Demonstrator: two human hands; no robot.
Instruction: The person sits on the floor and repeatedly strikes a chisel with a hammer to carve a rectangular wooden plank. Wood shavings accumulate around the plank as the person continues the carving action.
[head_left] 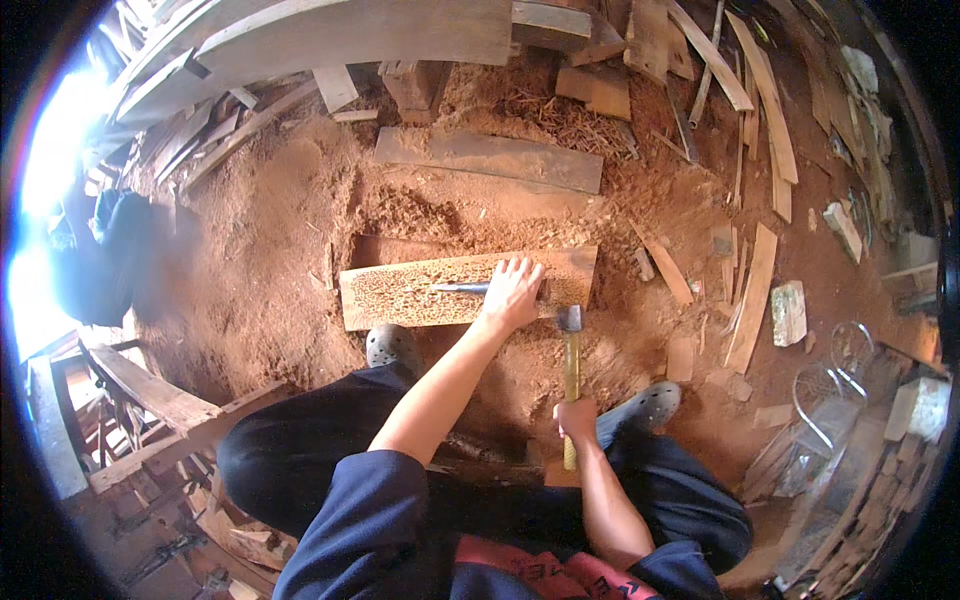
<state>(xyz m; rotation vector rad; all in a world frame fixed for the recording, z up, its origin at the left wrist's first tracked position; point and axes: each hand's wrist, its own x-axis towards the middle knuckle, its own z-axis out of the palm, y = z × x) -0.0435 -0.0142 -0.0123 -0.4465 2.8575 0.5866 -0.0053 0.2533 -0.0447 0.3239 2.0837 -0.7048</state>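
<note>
A wooden board [400, 305], its face pitted with many carved marks, lies on the dusty ground in front of me. My left hand [512, 295] is closed round a chisel [460, 288], which lies low along the board with its metal blade pointing left. Its handle is mostly hidden under my fingers. My right hand [577, 418] grips the yellowish handle of a hammer [571, 350]. The dark hammer head [570, 318] is just off the board's near right edge, below my left hand.
My shoes [392, 346] flank the work, the left one close to the board's near edge. A longer plank [490, 158] lies beyond, among wood shavings. Large timbers [360, 38] cross the far side. Offcuts [755, 298] and a pale block [788, 313] lie at right; a wooden frame [150, 390] stands at left.
</note>
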